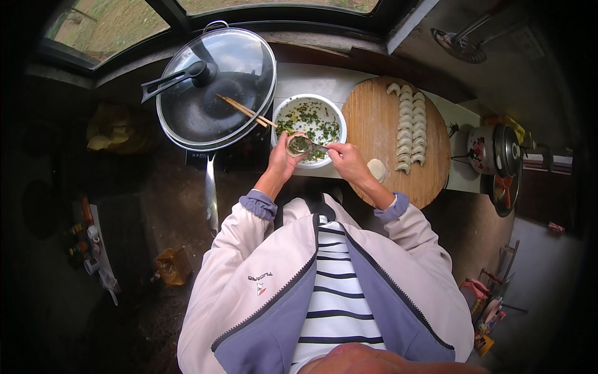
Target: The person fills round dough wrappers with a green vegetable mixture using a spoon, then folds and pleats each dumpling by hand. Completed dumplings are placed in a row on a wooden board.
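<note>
My left hand (281, 160) cups a dumpling wrapper (291, 148) over the near left rim of a white bowl (342, 122). In my right hand (346, 161) is the handle of a metal spoon (319, 147), whose bowl end is at the wrapper with green filling. Chopped green filling (306, 117) clings to the bowl's bottom and sides. To the right, a round wooden board (371, 119) bears folded dumplings (405, 126) in two rows. One flat round wrapper (375, 170) lies at the board's near left edge, beside my right forearm.
A wide pan with a glass lid (233, 61) stands on a cooktop (198, 156) at left, its metal handle (211, 187) pointing towards me. Wooden chopsticks (247, 111) reach from the pan towards the bowl. A lidded pot (483, 147) stands right of the board. Windows (280, 5) lie beyond.
</note>
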